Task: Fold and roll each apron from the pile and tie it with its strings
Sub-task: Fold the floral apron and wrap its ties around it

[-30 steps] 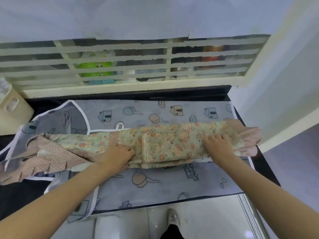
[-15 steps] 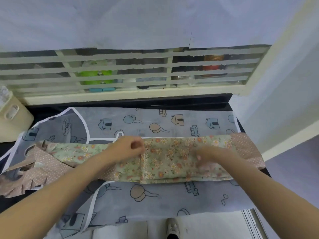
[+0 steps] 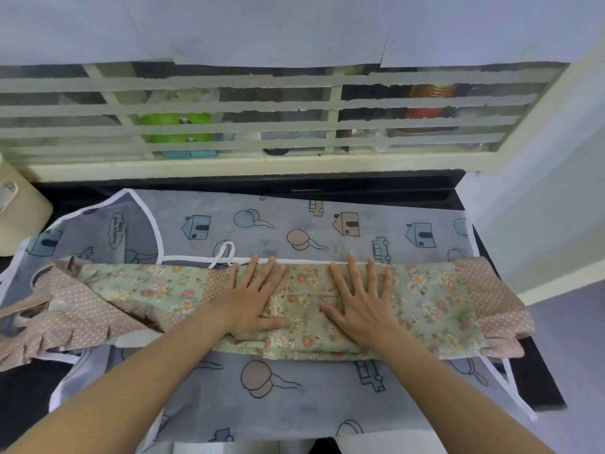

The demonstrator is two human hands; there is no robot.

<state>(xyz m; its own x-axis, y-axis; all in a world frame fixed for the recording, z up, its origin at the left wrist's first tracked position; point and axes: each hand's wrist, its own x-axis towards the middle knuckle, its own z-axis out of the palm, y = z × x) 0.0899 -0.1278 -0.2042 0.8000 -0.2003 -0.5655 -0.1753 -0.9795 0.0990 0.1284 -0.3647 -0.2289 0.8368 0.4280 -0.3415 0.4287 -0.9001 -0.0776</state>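
Note:
A green floral apron [image 3: 432,303] with pink dotted ruffles lies folded into a long band across the counter. My left hand [image 3: 252,296] and my right hand [image 3: 358,298] press flat on its middle, fingers spread and straight. Under it a grey apron [image 3: 248,388] printed with houses and balloons is spread out, with white edging. A white string loop [image 3: 224,253] of the grey apron shows just behind the floral band, left of my left hand. The floral apron's pink ruffled end [image 3: 65,319] trails off to the left.
The black counter [image 3: 537,371] ends at the right and front edges. A cream container [image 3: 19,211] stands at the far left. Behind the counter runs a slatted window frame [image 3: 262,165], and a wall corner [image 3: 537,191] rises at the right.
Both hands have gone from gripping and turning the floral fabric over to lying flat on it. The band is now folded narrower and smoothed at its middle.

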